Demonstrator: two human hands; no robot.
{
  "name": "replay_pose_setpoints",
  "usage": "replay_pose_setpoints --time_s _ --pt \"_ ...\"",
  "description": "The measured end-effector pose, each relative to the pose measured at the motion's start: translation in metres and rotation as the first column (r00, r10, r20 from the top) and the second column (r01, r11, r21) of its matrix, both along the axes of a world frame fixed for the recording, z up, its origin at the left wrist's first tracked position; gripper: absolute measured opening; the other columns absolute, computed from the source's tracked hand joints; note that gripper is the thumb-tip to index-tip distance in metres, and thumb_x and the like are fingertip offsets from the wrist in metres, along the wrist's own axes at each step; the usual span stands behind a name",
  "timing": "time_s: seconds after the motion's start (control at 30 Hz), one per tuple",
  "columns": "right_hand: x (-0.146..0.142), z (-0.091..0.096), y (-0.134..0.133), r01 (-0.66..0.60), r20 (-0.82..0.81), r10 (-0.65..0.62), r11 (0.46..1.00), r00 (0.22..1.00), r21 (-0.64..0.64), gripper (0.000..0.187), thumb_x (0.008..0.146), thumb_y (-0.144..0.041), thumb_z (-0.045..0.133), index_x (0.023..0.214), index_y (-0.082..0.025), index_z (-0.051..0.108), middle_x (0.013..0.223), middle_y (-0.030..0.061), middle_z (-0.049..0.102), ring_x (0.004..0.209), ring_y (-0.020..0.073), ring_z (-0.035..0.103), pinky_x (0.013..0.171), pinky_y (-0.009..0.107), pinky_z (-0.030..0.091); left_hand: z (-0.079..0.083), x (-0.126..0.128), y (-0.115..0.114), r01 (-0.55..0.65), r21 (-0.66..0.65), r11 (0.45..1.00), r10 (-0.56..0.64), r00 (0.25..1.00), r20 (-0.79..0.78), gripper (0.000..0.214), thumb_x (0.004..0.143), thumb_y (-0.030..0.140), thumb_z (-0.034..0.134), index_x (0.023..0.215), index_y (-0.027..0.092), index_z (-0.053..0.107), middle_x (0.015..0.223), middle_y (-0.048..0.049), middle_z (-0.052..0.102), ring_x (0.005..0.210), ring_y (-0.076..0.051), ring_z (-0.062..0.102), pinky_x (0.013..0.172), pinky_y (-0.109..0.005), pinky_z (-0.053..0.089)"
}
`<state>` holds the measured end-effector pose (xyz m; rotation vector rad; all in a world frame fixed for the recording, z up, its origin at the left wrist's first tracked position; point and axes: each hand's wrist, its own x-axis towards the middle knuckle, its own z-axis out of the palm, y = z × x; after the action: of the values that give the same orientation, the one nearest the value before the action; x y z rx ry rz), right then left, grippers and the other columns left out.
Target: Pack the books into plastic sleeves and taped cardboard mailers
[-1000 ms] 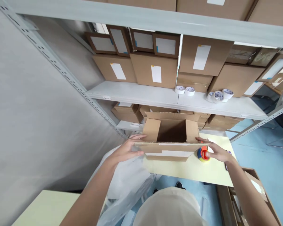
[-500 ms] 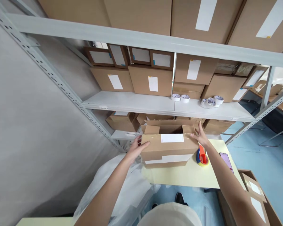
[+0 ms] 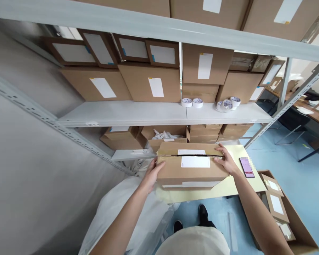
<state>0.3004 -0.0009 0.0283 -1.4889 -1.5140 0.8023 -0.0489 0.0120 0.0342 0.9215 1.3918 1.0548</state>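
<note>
A brown cardboard box (image 3: 192, 173) stands on the pale yellow table, its long top flaps folded down with a narrow dark gap between them. White label strips lie on both flaps and along its front. My left hand (image 3: 151, 175) grips the left end, thumb on the near edge and fingers around the side. At the right end, my right hand (image 3: 225, 161) holds the top, with its thumb on the near flap and fingers over the far flap. The box's inside is hidden.
A phone (image 3: 247, 167) lies on the yellow table (image 3: 235, 187) to the right. Shelving (image 3: 159, 115) ahead carries boxes and white tape rolls (image 3: 192, 102). A large open carton (image 3: 299, 244) of parcels stands at lower right, and white plastic sheeting (image 3: 124, 212) at lower left.
The box's far flap has come down from upright, and the top is now nearly closed. My right hand has moved onto the flaps. The red tape dispenser is no longer visible. My view has shifted.
</note>
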Motion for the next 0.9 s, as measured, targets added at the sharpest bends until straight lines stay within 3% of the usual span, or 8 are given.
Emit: replay_pose_setpoints --time_s 0.1,0.3,0.4,0.5,0.6,0.73,0.9 --pt "0.003 -0.007 0.007 0.036 0.010 -0.036 0.999 0.999 0.008 0.058 0.067 -0.060 0.074 0.110 -0.023 0.059 0.154 0.0157 0.034 0.142 0.0302 0.034 0.113 0.047 0.028 -0.003 0.005 0.007 0.017 -0.007 1.000 -0.017 1.000 -0.018 0.061 0.064 0.053 0.070 0.116 0.023 0.058 0.116 -0.0071 0.070 0.104 -0.027 0.067 0.073 -0.031 0.054" --pt "0.014 -0.017 0.053 0.050 -0.007 -0.050 0.998 0.999 0.037 0.060 0.059 -0.055 0.081 0.106 -0.021 0.065 0.151 0.0167 0.040 0.140 0.0325 0.037 0.113 0.047 0.029 -0.005 0.011 0.027 0.047 -0.008 0.999 -0.047 0.999 0.014 0.062 0.061 0.058 0.072 0.111 0.023 0.059 0.108 -0.0083 0.071 0.097 -0.027 0.068 0.074 -0.033 0.055" --pt "0.017 -0.038 0.063 0.053 0.019 -0.053 0.998 0.998 0.024 0.060 0.057 -0.052 0.083 0.106 -0.020 0.067 0.150 0.0163 0.042 0.141 0.0326 0.036 0.114 0.046 0.028 -0.011 0.015 0.028 0.052 0.029 0.998 -0.050 0.998 -0.040 0.058 0.065 0.055 0.071 0.110 0.022 0.058 0.108 -0.0086 0.071 0.102 -0.027 0.066 0.083 -0.035 0.053" --pt "0.011 -0.067 0.057 0.069 0.023 -0.069 0.997 0.997 -0.038 0.060 0.061 -0.050 0.080 0.113 -0.022 0.067 0.151 0.0133 0.042 0.140 0.0303 0.038 0.114 0.045 0.030 -0.023 0.014 0.022 0.028 0.043 0.999 -0.022 0.990 -0.142 0.056 0.068 0.050 0.070 0.114 0.020 0.057 0.116 -0.0098 0.068 0.110 -0.026 0.063 0.092 -0.036 0.049" --pt "0.000 -0.083 0.049 0.091 -0.008 -0.092 0.992 0.996 -0.082 0.063 0.062 -0.049 0.080 0.118 -0.024 0.065 0.150 0.0113 0.044 0.140 0.0278 0.039 0.115 0.043 0.030 -0.033 0.004 0.014 0.005 0.028 1.000 -0.001 0.991 -0.133 0.061 0.070 0.052 0.069 0.120 0.021 0.055 0.122 -0.0100 0.066 0.110 -0.026 0.063 0.091 -0.036 0.050" --pt "-0.009 -0.076 0.041 0.076 -0.069 -0.086 0.987 0.994 -0.139 0.065 0.065 -0.049 0.078 0.122 -0.022 0.065 0.151 0.0133 0.042 0.141 0.0281 0.038 0.115 0.044 0.030 -0.039 -0.013 0.009 -0.040 0.016 0.999 0.040 0.999 -0.028 0.064 0.064 0.057 0.072 0.115 0.021 0.059 0.114 -0.0085 0.070 0.103 -0.026 0.066 0.083 -0.034 0.053" --pt "-0.009 -0.053 0.030 0.038 -0.031 -0.041 0.995 0.999 -0.097 0.067 0.067 -0.048 0.077 0.128 -0.024 0.062 0.151 0.0119 0.042 0.145 0.0273 0.030 0.117 0.044 0.027 -0.032 -0.021 0.011 -0.078 -0.034 0.996 0.079 0.996 0.030 0.061 0.061 0.058 0.074 0.109 0.023 0.064 0.108 -0.0060 0.072 0.096 -0.025 0.068 0.070 -0.029 0.053"
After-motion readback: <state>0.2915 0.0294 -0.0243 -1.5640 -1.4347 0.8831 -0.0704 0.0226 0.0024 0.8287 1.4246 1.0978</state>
